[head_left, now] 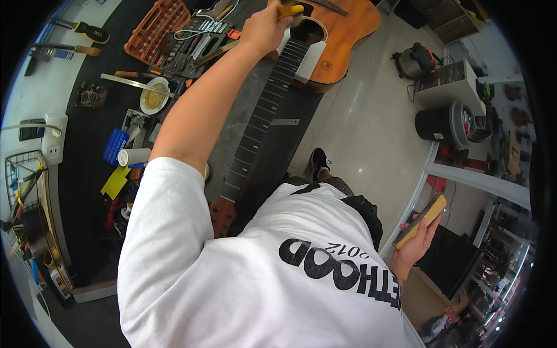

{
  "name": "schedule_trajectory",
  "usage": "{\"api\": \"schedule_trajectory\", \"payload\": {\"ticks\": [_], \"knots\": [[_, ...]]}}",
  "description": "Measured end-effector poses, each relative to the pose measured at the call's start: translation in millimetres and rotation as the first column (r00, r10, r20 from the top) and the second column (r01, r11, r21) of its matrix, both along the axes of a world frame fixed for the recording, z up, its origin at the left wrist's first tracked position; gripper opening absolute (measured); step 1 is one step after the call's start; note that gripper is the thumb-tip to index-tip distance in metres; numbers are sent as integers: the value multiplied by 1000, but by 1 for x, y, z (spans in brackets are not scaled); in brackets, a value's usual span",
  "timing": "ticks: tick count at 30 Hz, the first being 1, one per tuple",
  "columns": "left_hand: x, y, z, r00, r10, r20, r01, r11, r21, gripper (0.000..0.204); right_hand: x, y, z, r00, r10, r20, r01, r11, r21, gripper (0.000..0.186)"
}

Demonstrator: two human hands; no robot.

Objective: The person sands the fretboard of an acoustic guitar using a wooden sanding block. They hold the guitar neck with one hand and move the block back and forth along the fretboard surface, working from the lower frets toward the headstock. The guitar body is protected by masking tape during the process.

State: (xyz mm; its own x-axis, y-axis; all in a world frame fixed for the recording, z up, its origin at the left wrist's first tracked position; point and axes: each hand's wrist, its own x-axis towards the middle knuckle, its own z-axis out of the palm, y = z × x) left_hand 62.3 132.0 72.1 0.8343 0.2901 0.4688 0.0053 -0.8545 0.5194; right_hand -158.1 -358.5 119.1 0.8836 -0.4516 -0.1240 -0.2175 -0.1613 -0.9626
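Observation:
My left hand [266, 30] is closed round a brush with a yellow handle [292, 10]. Its bristles [297, 21] point down over the sound hole of an acoustic guitar [351, 29]. The orange-brown body lies at the far end, and the dark fretboard [257, 119] runs toward me, down to a reddish headstock [223, 213]. White sheets [311, 60] flank the fretboard's upper end on the body. Away to the right, my right hand [413, 243] grips a long tan block [422, 221], apart from the guitar.
On the dark bench lie an orange socket case [155, 33], a white dish [154, 97], a white cup [134, 156] and a yellow paper [115, 182]. A small metal strip [285, 122] sits beside the neck. A bin [444, 123] and a vacuum cleaner [415, 61] stand on the right.

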Motion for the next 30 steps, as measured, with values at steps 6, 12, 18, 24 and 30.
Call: {"api": "schedule_trajectory", "payload": {"ticks": [6, 12, 18, 24, 30], "knots": [[-119, -21, 11, 756, -474, -452, 423, 880, -215, 31, -11, -3, -5, 999, -46, -27, 47, 998, 28, 54], [-246, 58, 9, 750, -506, -426, 7, 651, -759, 46, 22, 4, -4, 986, 135, -99, -126, 988, 92, 62], [-231, 117, -82, 698, -176, -694, -207, 878, -431, 52, 101, 47, 19, 821, 566, -73, -523, 798, 299, 70], [-186, 62, -75, 713, 483, -508, -346, 873, 344, 68, 197, 70, 25, 467, 867, 172, -742, 279, 609, 50], [-124, -73, -42, 815, 108, -569, -277, 936, -219, 89, 362, 97, -5, 191, 933, 306, -199, -268, 943, 46]]}}
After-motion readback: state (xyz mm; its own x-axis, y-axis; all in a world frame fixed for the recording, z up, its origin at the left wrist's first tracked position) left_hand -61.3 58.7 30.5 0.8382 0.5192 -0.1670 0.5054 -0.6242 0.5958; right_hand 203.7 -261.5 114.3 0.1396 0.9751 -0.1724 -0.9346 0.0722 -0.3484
